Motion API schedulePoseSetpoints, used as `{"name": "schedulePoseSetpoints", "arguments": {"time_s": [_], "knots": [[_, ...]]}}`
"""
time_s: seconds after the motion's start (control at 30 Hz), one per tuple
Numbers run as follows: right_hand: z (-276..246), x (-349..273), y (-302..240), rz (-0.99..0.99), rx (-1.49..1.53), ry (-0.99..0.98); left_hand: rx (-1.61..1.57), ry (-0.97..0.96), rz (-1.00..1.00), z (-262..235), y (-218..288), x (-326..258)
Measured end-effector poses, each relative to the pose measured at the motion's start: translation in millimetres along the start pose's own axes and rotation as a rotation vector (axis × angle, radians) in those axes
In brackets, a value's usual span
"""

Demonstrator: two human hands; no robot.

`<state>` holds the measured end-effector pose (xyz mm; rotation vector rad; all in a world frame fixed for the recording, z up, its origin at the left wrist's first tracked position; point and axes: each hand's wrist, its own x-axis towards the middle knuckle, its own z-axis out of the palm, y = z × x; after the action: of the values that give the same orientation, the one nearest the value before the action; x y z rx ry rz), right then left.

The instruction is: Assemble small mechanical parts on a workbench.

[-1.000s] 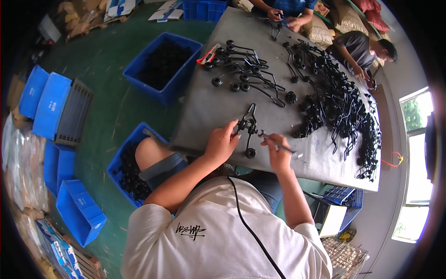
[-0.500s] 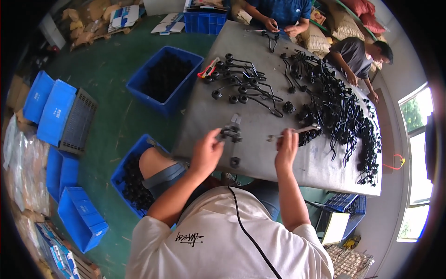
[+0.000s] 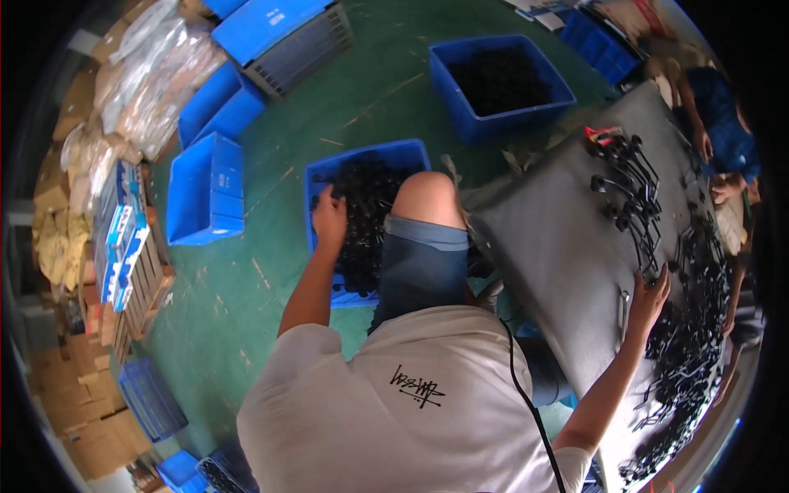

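Note:
My left hand (image 3: 329, 217) reaches down over a blue bin (image 3: 415, 152) heaped with small black parts (image 3: 366, 205). Its fingers are apart and touch the parts near the bin's left wall; some fingertips are hidden. On the grey table, my right hand (image 3: 649, 297) lies with thumb and fingers spread at the near ends of several bent black rods (image 3: 641, 193) with round black ends. I see no rod lifted in it. A metal wrench (image 3: 625, 311) lies on the tabletop just left of that hand.
A red utility knife (image 3: 602, 133) lies beyond the rods. A tangled pile of black rods (image 3: 686, 337) covers the table's right side. Another blue bin (image 3: 501, 111) of black parts stands on the floor ahead. Empty blue crates (image 3: 205, 193) stand left. Co-workers (image 3: 723, 123) are across the table.
My view has swung left. My left hand has moved from the table to the bin, without the black clamp-like part it had. My right hand has let go of the wrench and reached to the rods.

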<state>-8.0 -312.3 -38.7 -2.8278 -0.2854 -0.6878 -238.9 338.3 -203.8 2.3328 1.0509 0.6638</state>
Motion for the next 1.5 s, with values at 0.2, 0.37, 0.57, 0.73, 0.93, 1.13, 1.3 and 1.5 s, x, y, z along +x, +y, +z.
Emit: {"name": "schedulePoseSetpoints", "arguments": {"time_s": [0.2,0.37,0.57,0.73,0.93,1.13,1.3,1.5], "knots": [[27.7,26.8,59.2,0.119,0.020,-0.213,0.383,-0.587,-0.041,35.5,-49.5,-79.6],[-16.1,7.6,-29.3,0.102,0.055,-0.023,0.074,-0.272,-0.184,33.7,-37.6,-58.1],[-78.3,-34.5,-85.0,0.103,0.390,-0.243,-0.548,-0.195,0.391,-25.2,248.8,8.1],[-42.4,-57.6,-113.8,-0.045,0.588,-0.242,-0.591,-0.568,1.228,-4.9,379.0,-62.5],[-59.9,-89.3,-52.7,0.274,-0.146,0.176,-0.319,-0.736,1.320,40.6,394.7,-116.0],[-101.4,-113.2,1.1,0.316,-0.222,-0.153,-0.243,-0.705,1.252,36.0,397.5,-129.2],[-104.0,-103.4,23.9,0.325,0.037,-0.264,-0.188,-0.633,1.161,46.0,398.1,-128.6],[-100.7,-105.2,39.0,0.173,0.221,-0.134,-0.178,-0.601,1.101,48.3,394.5,-120.7]]}}
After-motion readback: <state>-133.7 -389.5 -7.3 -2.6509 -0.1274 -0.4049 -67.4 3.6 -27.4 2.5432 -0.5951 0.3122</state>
